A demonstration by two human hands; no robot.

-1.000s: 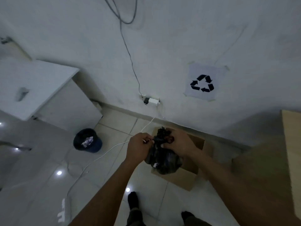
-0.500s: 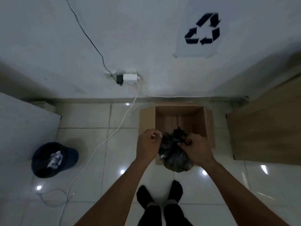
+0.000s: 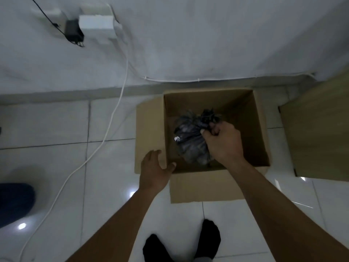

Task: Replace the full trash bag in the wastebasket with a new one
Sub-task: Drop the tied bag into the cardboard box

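Inside the open cardboard box: full black trash bag, its gathered neck pinched by the right hand. Left hand, fingers spread, rests on the box's near-left corner. White cable crosses the tiled floor to the left.

The bag is thin black plastic, crinkled, with a dull sheen on its folds. The box is plain brown cardboard — matt and smooth-faced, flaps included. The floor is pale glazed tile, glossy enough to mirror bright lamp spots, with dark grout lines. The wall looks painted white, matt and slightly uneven. The cable and adapter are smooth white plastic. The panel at the right shows a matt wood grain — the socks are black cloth.
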